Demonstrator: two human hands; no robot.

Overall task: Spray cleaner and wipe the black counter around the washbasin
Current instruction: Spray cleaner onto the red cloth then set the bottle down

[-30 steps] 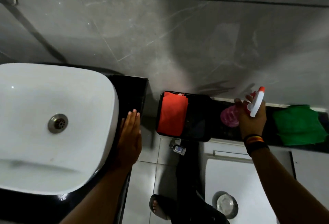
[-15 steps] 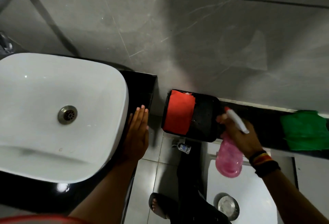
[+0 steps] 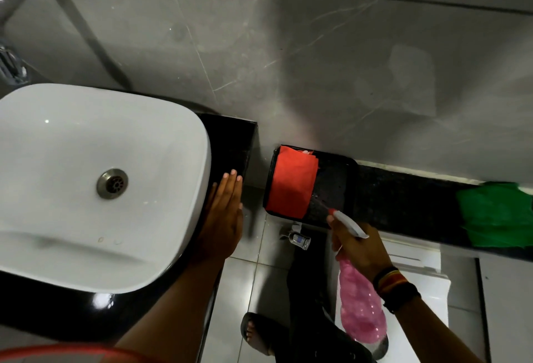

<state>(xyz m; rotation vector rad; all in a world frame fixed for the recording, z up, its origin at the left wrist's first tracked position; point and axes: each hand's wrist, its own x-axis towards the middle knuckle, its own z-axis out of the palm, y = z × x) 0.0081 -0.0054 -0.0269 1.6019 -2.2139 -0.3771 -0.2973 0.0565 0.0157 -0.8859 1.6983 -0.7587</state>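
So, far left: white washbasin (image 3: 86,178) sitting on the black table (image 3: 230,143), metal drain (image 3: 113,183) in its bowl, chrome tap (image 3: 17,2) partly visible at the top-left corner. Left hand (image 3: 223,218) lies flat and released, palm down, fingers straight, on the narrow black table strip just right of the basin rim, touching the surface and holding nothing. Grey marbled wall tiles (image 3: 317,60) behind. Past a gap showing pale floor tiles (image 3: 253,284) comes a black tray (image 3: 337,184) with a red cloth (image 3: 291,182) lying over its left half; droplets show on the tray's bare right half. Right hand (image 3: 360,247) is clenched around the neck of the pink spray bottle (image 3: 360,308), held in the air in front of the tray's near-right corner, white nozzle with a red tip pointing toward the tray, bottle body hanging down. Dark striped bands on the right wrist. A sandalled foot (image 3: 256,331) is on the floor below. Far right: green cloth (image 3: 496,215) bunched on a black ledge (image 3: 403,192) along the wall.
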